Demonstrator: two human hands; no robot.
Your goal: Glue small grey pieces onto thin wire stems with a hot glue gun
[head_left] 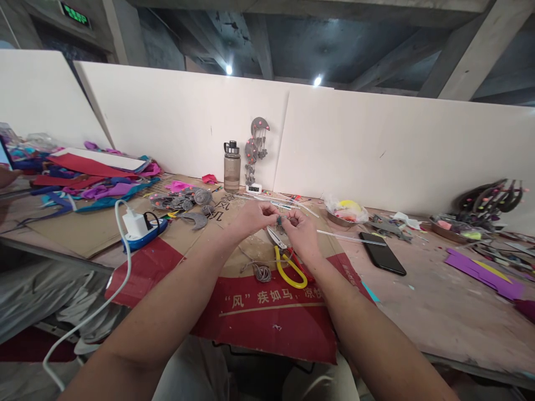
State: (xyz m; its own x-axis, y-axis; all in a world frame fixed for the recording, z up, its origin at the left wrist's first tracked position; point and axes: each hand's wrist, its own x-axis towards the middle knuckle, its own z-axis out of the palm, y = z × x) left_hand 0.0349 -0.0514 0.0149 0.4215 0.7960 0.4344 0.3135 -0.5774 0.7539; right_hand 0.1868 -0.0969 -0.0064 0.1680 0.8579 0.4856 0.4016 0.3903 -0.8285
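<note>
My left hand (259,216) and my right hand (298,225) meet over the cardboard sheet (267,323), fingers pinched together. Between their fingertips is a small dark grey-green piece (279,221), which both hands seem to hold; its shape is too small to make out. Just below lie scissors with yellow handles (290,274), blades pointing up and left. Something with red handles (303,266) lies beside them, partly behind my right wrist. A small coil of grey cord (263,273) rests left of the yellow handles.
A bottle (232,170) and grey hanging ornament (259,125) stand by the white panel (179,122). Left are a power strip (144,234), grey yarn (203,196) and coloured fabric (96,172). Right are a phone (382,254) and bowls (343,220). Another person's hand (7,177) shows far left.
</note>
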